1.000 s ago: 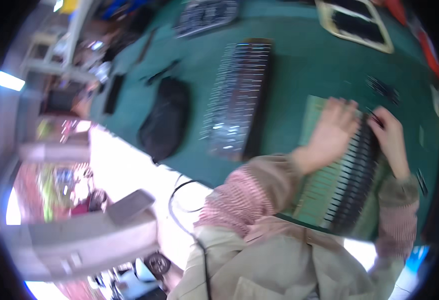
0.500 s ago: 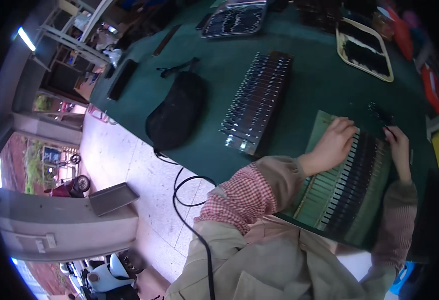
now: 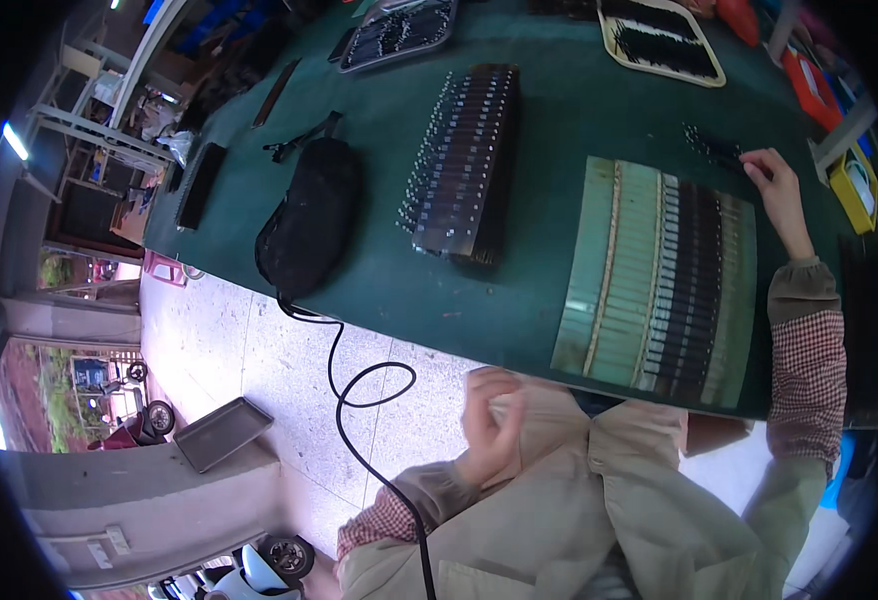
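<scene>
A flat green board [image 3: 579,290] lies at the table's near right, with a row of narrow dark strips [image 3: 697,280] side by side across it. Past its far right corner, a small cluster of thin dark pieces [image 3: 711,146] rests on the table. My right hand [image 3: 781,195] is at the near end of that cluster, thumb and fingertips drawn together; what they pinch is too small to make out. Off the table's front edge, over my lap, hangs my left hand [image 3: 492,425]. Its fingers are partly curled and smeared by motion, and I see nothing held in it.
Left of the board stands a block of stacked dark strips with shiny ends [image 3: 462,165]. A black pouch [image 3: 311,220] lies farther left, its black cable [image 3: 344,430] trailing off the table. Trays of dark parts [image 3: 399,35] [image 3: 714,75] and a yellow bin [image 3: 852,195] stand farther back.
My left hand has left the board and come back toward my lap. My right hand has shifted from the board's right side to the dark pieces beyond it. The view has shifted too.
</scene>
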A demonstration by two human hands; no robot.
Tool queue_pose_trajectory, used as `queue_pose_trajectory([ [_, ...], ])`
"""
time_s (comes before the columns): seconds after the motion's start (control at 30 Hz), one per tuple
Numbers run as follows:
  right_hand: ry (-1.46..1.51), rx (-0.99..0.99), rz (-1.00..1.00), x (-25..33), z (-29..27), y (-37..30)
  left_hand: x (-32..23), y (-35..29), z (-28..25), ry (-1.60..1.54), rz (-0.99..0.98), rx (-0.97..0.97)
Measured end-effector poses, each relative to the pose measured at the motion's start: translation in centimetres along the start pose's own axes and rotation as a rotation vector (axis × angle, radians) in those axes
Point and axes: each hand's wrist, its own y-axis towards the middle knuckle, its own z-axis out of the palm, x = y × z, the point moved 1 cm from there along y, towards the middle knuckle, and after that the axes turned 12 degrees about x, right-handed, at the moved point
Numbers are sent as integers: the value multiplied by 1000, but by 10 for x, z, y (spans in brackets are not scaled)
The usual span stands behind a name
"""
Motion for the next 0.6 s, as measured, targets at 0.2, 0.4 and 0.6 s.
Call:
queue_pose_trajectory([
  [0.2, 79, 107, -18, 24, 3, -21, 29, -24, -10, -299, -416, -354],
  [0.4, 287, 224, -135, 45, 8, -55, 38, -11, 10, -892, -501, -106],
  [0.6, 260, 279, -109, 67, 10, -83, 22, -18, 1, -1026, -569, -37],
])
